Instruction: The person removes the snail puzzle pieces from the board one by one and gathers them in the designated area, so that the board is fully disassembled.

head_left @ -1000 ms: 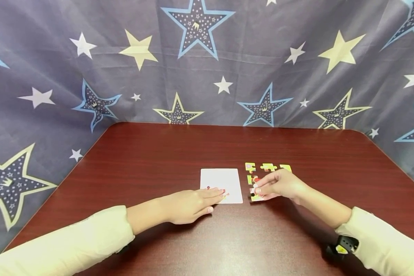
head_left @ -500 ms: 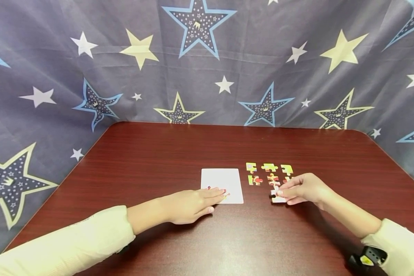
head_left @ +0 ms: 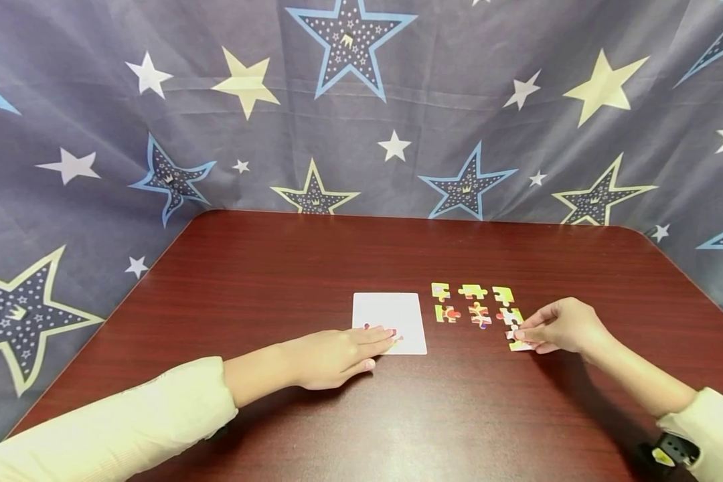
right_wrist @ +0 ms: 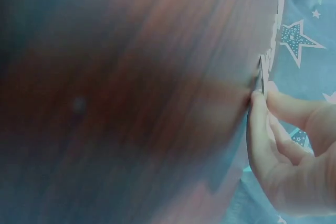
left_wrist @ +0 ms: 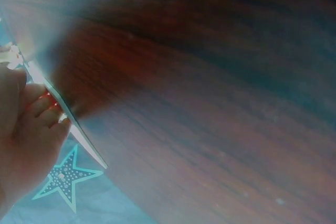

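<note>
At the table's middle my left hand (head_left: 328,358) lies with straight fingers over the lower left part of a square white board (head_left: 387,309). Small red and yellow bits show around the fingertips; what lies under them is mostly hidden. My right hand (head_left: 566,328) pinches a jigsaw puzzle piece (head_left: 519,345) between thumb and fingers, low at the table. In the right wrist view the puzzle piece (right_wrist: 260,74) is seen edge-on at the fingertips. Just above it lies another piece (head_left: 509,316), right end of the second row; whether they touch, I cannot tell.
Spaced-out jigsaw pieces form two rows right of the board: a top row with a yellow-green middle piece (head_left: 472,291), and a second row with a red-patterned one (head_left: 479,313). A star-print curtain (head_left: 361,120) hangs behind the dark red table (head_left: 313,261).
My right hand has moved rightward with its puzzle piece, from below the left column to below the right column, uncovering the second row. My left hand stays in place.
</note>
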{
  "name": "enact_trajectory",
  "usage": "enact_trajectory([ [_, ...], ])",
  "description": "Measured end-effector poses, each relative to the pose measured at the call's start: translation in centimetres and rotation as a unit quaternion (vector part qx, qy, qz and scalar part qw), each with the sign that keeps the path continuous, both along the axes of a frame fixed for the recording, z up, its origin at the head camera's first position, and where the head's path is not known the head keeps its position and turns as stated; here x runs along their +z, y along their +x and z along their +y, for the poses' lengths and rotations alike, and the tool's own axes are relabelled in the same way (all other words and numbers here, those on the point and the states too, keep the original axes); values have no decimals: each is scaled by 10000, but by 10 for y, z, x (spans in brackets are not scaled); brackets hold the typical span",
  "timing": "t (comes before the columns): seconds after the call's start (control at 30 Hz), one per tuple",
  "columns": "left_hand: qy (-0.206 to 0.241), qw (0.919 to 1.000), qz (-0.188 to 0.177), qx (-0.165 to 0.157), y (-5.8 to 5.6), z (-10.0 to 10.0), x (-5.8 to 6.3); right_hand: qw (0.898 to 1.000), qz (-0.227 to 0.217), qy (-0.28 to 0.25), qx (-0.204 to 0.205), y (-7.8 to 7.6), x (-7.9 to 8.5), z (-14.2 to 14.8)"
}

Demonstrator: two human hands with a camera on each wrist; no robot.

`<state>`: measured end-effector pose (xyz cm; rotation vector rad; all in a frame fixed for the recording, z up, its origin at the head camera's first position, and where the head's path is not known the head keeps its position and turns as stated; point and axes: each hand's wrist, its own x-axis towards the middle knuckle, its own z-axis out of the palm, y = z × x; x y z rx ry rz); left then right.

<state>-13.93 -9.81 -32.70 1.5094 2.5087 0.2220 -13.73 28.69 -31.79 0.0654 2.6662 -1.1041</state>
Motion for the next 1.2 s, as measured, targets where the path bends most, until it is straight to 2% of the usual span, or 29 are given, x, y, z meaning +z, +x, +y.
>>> enact_trajectory([
  [0.13, 1, 10000, -36, 12, 0, 0, 0, 9991, 216, 354, 48, 2, 2, 1],
  [0.7, 55, 10000, -58, -50, -1, 0, 1, 9916, 827, 966, 238, 4, 1, -3],
  [1.2, 17, 10000, -12, -29, 1, 0, 3, 9853, 1027, 1308, 390, 4, 6, -2],
])
